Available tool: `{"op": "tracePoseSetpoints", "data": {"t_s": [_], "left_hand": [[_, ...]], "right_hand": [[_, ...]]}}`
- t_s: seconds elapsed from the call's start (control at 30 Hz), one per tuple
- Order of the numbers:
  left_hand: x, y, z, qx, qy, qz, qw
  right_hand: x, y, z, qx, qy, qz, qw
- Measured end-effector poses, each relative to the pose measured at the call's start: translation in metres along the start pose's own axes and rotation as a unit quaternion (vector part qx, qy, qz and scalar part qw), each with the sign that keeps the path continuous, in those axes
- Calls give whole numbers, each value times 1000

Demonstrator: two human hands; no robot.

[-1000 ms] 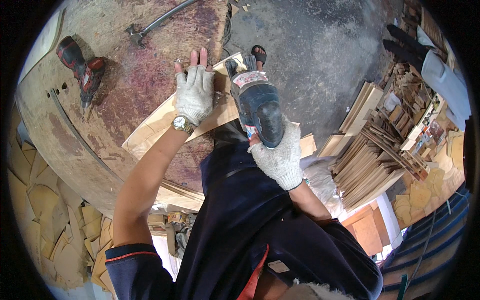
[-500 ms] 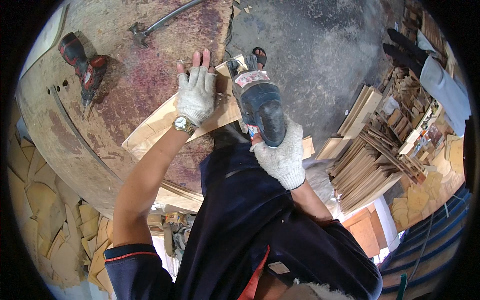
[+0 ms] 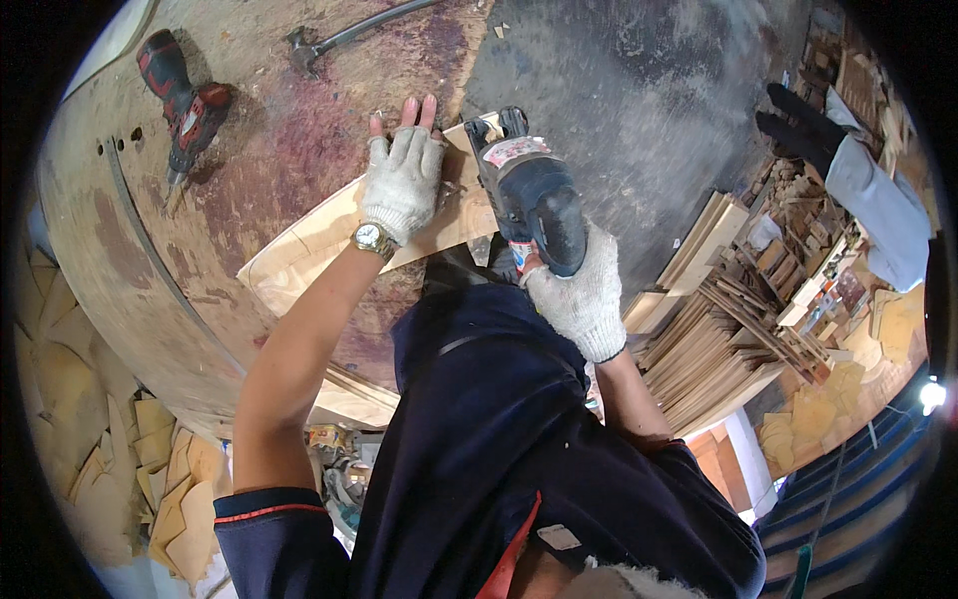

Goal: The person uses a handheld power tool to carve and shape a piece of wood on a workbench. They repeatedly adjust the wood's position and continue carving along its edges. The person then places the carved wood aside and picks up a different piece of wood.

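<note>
A pale plywood piece (image 3: 324, 235) lies slantwise on the worn wooden worktable, with its right end jutting past the table's edge. Pressed flat across it is my left hand (image 3: 404, 180), in a fingerless knit glove; its fingers are stretched out, the tips reaching past the board's far edge. My right hand (image 3: 584, 299), gloved too, wraps around the handle of a dark jigsaw (image 3: 534, 205). The jigsaw's front rests at the board's right end; its blade is hidden beneath the body.
A red and black cordless drill (image 3: 185, 110) and a hammer (image 3: 344, 38) lie on the worktable (image 3: 110, 230) at the far left. Wood strips (image 3: 699, 339) are stacked on the right, near offcuts and a person's legs (image 3: 868, 190). Cut wood pieces (image 3: 180, 519) pile up at lower left.
The view has shifted a little, so the drill and hammer sit slightly higher and further right. My right hand and the jigsaw have moved slightly right and away; my left hand keeps pressing the board.
</note>
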State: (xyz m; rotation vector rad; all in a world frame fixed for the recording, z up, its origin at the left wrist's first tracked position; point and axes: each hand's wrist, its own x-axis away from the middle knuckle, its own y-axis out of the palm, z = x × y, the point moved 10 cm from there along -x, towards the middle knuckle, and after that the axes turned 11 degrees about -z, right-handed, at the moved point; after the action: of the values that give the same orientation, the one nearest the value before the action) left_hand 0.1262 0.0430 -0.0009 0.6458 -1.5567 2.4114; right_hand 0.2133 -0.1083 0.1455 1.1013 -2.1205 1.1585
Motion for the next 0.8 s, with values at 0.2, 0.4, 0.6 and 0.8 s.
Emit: {"op": "tracePoseSetpoints", "data": {"t_s": [0.2,0.4,0.6,0.8], "left_hand": [[1,-7,1,9,-4,38,999],[3,-7,0,5,-10,53,999],[7,-14,0,31,-6,98,995],[8,-15,0,37,-10,93,995]], "right_hand": [[-7,-2,12,37,6,0,999],[-20,-4,14,42,-34,-51,997],[-27,-10,-4,61,-96,-92,989],[-32,-14,-19,135,-173,-124,968]]}}
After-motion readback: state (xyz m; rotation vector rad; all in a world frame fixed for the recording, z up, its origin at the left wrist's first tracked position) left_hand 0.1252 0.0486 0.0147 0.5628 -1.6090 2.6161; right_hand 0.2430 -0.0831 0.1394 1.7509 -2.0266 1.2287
